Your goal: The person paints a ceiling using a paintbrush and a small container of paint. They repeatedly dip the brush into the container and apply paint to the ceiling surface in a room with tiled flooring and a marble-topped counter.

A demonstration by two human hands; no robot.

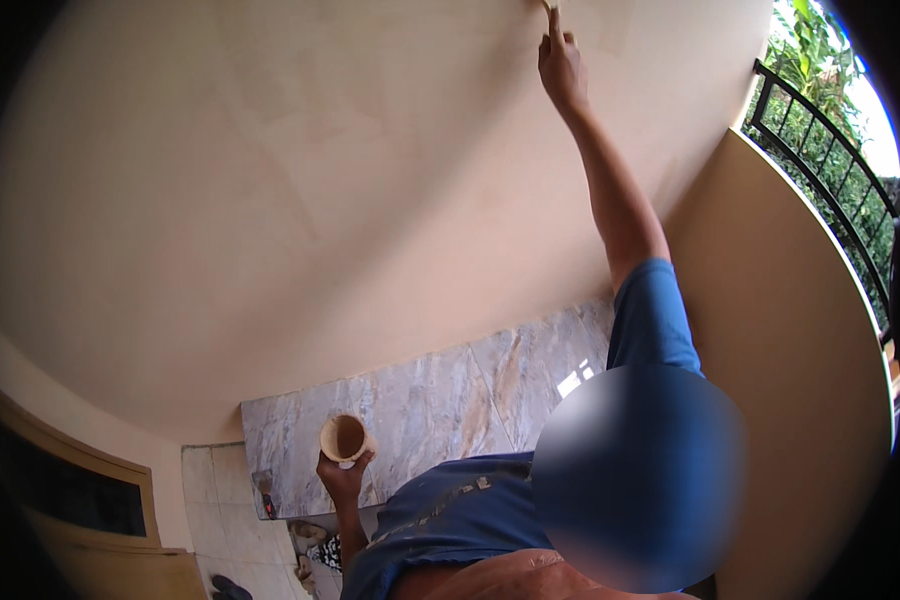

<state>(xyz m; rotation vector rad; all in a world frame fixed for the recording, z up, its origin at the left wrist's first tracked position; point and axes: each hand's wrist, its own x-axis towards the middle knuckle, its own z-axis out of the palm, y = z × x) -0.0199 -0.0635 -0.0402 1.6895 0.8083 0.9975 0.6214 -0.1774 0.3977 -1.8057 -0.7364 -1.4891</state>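
Observation:
My right hand (562,62) is stretched high against the beige wall (370,180), its fingers closed round a slim, yellowish paintbrush-like tool (551,5). The upper edge of the picture cuts that tool off, so its working end is hidden. Low down on the left, my left hand (343,478) grips a round cream cup (334,449) from beneath and the side. The cup's mouth faces up and its inside looks brownish; how full it is I cannot tell. Below it is a grey marbled ledge (420,405).
On the ledge's left end lies a flat tool (266,492) with a dark and red handle. Dark slippers (232,586) rest on the tiled floor (232,510). A wooden-framed opening (145,505) stands left; a low wall (785,330) with a black railing (820,120) bounds the right.

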